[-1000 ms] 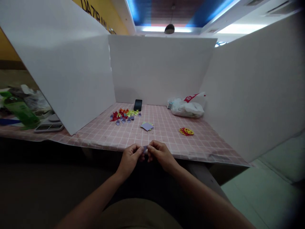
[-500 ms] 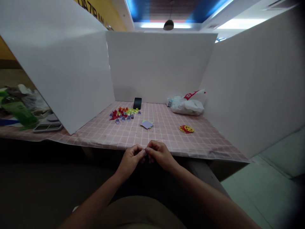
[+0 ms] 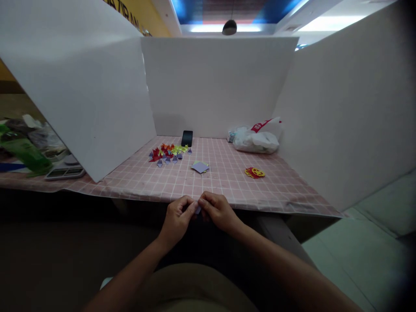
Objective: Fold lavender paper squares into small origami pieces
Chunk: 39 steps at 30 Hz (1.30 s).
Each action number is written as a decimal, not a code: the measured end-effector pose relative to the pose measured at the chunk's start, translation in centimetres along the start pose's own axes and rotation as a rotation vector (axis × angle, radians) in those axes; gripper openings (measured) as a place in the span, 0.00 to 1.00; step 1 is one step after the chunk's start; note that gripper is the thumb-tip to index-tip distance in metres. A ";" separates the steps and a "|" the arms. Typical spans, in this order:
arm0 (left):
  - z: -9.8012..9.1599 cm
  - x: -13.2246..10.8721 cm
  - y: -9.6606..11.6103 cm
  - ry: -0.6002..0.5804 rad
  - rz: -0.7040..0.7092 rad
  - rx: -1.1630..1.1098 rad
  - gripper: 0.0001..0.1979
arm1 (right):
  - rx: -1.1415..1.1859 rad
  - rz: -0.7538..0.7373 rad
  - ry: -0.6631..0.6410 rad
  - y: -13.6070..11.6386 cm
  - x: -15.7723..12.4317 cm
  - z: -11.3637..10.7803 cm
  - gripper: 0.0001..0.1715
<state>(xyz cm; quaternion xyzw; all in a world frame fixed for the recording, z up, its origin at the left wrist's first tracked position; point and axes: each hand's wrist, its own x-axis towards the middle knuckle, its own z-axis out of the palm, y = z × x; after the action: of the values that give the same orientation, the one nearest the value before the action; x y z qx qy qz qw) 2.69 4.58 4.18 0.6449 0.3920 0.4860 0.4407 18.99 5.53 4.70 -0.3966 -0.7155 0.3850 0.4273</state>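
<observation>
A small lavender paper piece (image 3: pixel 198 210) is pinched between my two hands, just off the table's front edge. My left hand (image 3: pixel 180 215) holds it with thumb and fingers from the left. From the right, my right hand (image 3: pixel 217 209) grips it, its fingertips touching those of the other hand. The paper's fold is mostly hidden by the fingers. Beyond the hands lies a stack of square paper sheets (image 3: pixel 200 167), lavender on top. Several small folded paper pieces (image 3: pixel 167 153) in red, orange, yellow and purple are grouped at the back left.
On the pink checked tablecloth (image 3: pixel 224 182) are a black phone (image 3: pixel 187 138), a white plastic bag (image 3: pixel 258 141) and red and yellow cutouts (image 3: pixel 255 173). White panels surround the table. A scale (image 3: pixel 66 173) and green bottle (image 3: pixel 27 151) lie outside the left panel.
More of the lavender paper now shows between my fingertips. Both hands stay together in nearly the same place. The view has tilted slightly.
</observation>
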 end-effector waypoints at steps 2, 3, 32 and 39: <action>0.1 -0.1 -0.1 0.037 0.017 0.030 0.13 | -0.044 -0.036 0.026 -0.3 -0.1 0.0 0.17; 0.2 -0.1 -0.2 0.054 0.014 0.030 0.14 | -0.063 -0.051 0.044 -0.4 -0.2 0.0 0.17; -0.3 -1.2 0.7 0.117 -0.325 -0.657 0.14 | 0.399 -0.027 -0.147 -0.8 -0.1 -0.2 0.10; -0.7 -1.7 0.7 0.075 -0.299 -0.499 0.10 | 0.331 0.020 -0.154 -0.7 -0.1 -0.3 0.10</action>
<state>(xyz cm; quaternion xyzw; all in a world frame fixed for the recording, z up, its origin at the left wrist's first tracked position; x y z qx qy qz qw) 1.67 2.94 4.50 0.4330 0.3672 0.5206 0.6377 19.15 5.24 5.35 -0.2973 -0.6690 0.5309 0.4269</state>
